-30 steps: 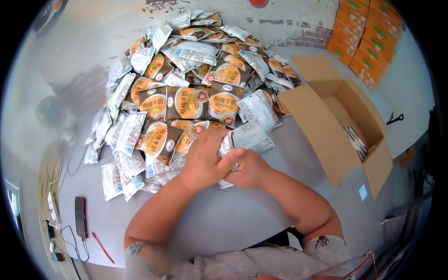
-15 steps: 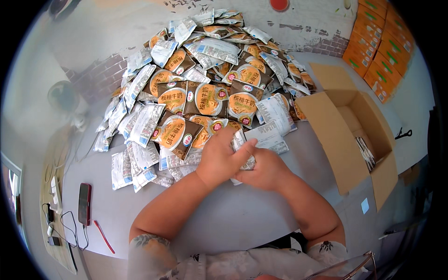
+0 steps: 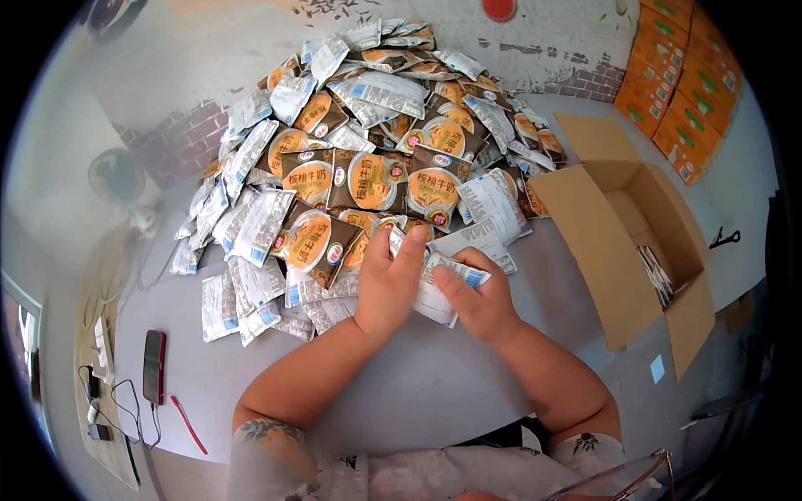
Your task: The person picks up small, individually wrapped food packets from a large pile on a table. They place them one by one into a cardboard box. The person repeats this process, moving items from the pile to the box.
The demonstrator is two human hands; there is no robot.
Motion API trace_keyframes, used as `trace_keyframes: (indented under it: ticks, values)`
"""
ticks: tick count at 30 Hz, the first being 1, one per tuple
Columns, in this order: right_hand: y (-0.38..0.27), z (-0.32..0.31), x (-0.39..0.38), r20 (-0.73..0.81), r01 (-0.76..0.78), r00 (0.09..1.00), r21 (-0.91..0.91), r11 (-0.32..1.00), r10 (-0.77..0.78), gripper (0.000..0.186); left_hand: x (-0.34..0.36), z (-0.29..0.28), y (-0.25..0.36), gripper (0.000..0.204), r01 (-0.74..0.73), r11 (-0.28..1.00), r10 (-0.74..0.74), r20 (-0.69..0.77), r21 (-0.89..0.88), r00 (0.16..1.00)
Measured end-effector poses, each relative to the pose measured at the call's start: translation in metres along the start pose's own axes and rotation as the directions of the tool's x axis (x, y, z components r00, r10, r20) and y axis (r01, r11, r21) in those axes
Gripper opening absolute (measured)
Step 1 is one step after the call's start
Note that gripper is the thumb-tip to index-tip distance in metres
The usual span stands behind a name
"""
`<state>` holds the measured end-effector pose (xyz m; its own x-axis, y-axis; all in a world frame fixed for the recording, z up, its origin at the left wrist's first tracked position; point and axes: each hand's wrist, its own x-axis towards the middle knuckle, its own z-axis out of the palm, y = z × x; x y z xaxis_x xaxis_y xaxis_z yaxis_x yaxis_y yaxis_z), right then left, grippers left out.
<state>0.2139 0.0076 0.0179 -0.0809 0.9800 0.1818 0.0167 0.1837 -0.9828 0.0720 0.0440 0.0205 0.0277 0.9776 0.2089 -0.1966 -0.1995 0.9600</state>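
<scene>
Both my hands are closed on white-backed milk pouches in front of the pile, their printed backs facing up. My left hand grips the left edge, thumb pointing up and away. My right hand pinches the right side, its thumb lying on top near a blue-striped corner. How many pouches are in the grip I cannot tell. Just beyond my hands rises a large heap of milk pouches, some with brown and orange fronts showing, others with white backs. Another white-backed pouch lies flat right behind my right hand.
At right stands an open cardboard box with several pouches upright inside. Stacked orange cartons fill the far right. A phone on a cable and a red strip lie on the grey table at left.
My hands have moved apart from their overlapped hold. The right one has shifted slightly right, and more of the pouches' white backs now shows between them.
</scene>
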Motion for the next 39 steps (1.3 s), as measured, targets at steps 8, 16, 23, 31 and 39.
trace_keyframes:
  ticks: [8,16,23,31,39]
  values:
    - [0.003,-0.002,0.011,-0.052,-0.247,0.956,0.383,0.890,0.288,0.039,-0.019,0.007,0.008,0.024,-0.064,0.997,0.061,0.096,0.032,0.994]
    - [0.014,-0.006,0.015,-0.162,-0.231,0.949,0.230,0.946,0.271,0.036,-0.010,0.008,-0.004,0.028,-0.003,0.993,0.012,0.079,-0.116,0.997]
    - [0.014,-0.010,0.018,-0.079,-0.239,0.944,0.501,0.832,0.319,0.036,-0.029,0.008,0.004,0.027,-0.285,0.937,0.235,0.239,0.203,0.942]
    - [0.011,-0.010,0.025,0.066,-0.270,0.954,0.608,0.747,0.291,0.050,-0.001,0.004,-0.007,0.026,0.115,0.919,-0.135,-0.026,-0.376,0.991]
    - [0.011,0.001,0.008,0.078,-0.249,0.968,0.224,0.942,0.238,0.050,0.004,-0.004,-0.011,0.030,0.200,0.825,-0.193,0.069,-0.528,0.979]
